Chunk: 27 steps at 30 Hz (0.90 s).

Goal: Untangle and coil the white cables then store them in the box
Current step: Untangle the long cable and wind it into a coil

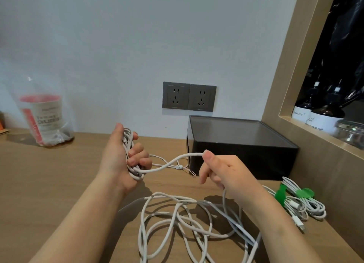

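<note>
My left hand (122, 156) grips a small coil of white cable (128, 142), several loops wrapped through its curled fingers. A strand (169, 163) runs from that coil to my right hand (226, 174), which pinches it between thumb and fingers and lets it fall behind the palm. Below the hands, a loose tangle of white cables (187, 223) lies spread on the wooden desk (59, 174). A black box (240, 146) with a dark lid on it stands at the back right, against the wall. A coiled white cable bundle (303, 203) with green ties lies right of the box's front.
A clear plastic bag with a red-and-white cup (45, 119) stands at the back left. Two grey wall sockets (189, 97) sit above the desk. A wooden niche (295, 109) on the right holds dark bottles. A thin white cord (177, 166) lies by the box.
</note>
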### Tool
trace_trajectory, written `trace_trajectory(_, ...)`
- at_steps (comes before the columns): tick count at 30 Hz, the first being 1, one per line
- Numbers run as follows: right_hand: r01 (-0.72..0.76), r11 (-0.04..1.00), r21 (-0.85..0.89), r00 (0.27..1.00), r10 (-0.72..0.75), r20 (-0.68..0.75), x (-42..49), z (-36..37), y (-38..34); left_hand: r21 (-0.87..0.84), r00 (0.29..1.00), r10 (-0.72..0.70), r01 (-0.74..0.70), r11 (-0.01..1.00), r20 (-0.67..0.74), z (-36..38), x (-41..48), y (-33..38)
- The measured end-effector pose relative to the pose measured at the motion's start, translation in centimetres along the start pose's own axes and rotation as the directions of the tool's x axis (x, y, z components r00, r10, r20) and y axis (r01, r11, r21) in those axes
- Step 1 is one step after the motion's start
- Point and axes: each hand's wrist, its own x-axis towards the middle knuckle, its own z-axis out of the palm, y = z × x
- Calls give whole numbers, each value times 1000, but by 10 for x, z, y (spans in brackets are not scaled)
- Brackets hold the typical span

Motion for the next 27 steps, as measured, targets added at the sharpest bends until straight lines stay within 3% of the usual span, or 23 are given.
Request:
trace_trajectory(5, -28, 996, -80, 997, 22, -77, 4, -5, 9, -73, 999, -24, 27, 997, 47, -2, 3, -1)
trace_trajectory(9, -97, 967, -237, 994, 82, -73, 7, -5, 15, -76, 972, -37, 56, 996, 233, -3, 0, 1)
trace_trajectory(11, -114, 950, -290, 993, 102, -56, 7, -3, 16, -109, 916, -73, 125, 986, 395, -7, 2, 2)
trace_trajectory(14, -150, 927, -345, 984, 106, -142, 7, -2, 15, -158, 744, -171, 350, 923, 646, -13, 4, 1)
trace_trajectory(16, -188, 904, -384, 953, 74, -294, 7, -7, 14, -164, 763, -205, 377, 912, 613, -19, 6, 4)
trace_trajectory(18, -231, 885, -405, 894, 28, -447, 5, -16, 16, -178, 720, -228, 441, 880, 655, -21, 9, 4)
trace_trajectory(21, -254, 879, -404, 760, -78, -646, 4, -28, 23, -167, 671, -251, 493, 854, 697, -23, 12, 2)
trace_trajectory(23, -239, 891, -386, 679, -131, -722, 4, -29, 26, -123, 689, -292, 485, 866, 663, -22, 13, -1)
trace_trajectory(25, -193, 930, -314, 680, -104, -726, 5, -28, 24, -103, 666, -281, 476, 874, 691, -17, 9, -2)
trace_trajectory(26, -165, 952, -258, 711, -66, -700, 5, -26, 22, -99, 689, -257, 432, 897, 678, -16, 9, -2)
trace_trajectory(27, -148, 968, -202, 752, -22, -659, 6, -25, 21, -86, 758, -232, 354, 931, 609, -15, 7, -1)
